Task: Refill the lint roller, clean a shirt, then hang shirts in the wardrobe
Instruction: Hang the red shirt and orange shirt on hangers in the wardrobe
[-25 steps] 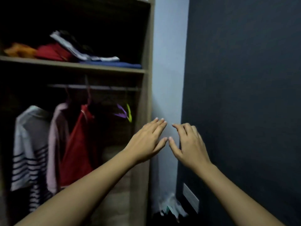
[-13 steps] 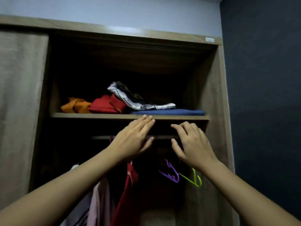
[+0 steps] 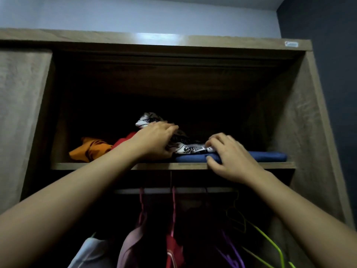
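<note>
Dim, bluish light; wardrobe (image 3: 301,120) interior nearly black, edges perhaps slightly warped.

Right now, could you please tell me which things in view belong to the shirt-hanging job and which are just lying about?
Belonging to the job:
- patterned black-and-white shirt, under both the left hand and the right hand
- folded blue garment, beneath it
- hanging rail
- empty green hanger and purple hanger

Just lying about:
- orange garment
- red garment
- clothes already hung
</note>
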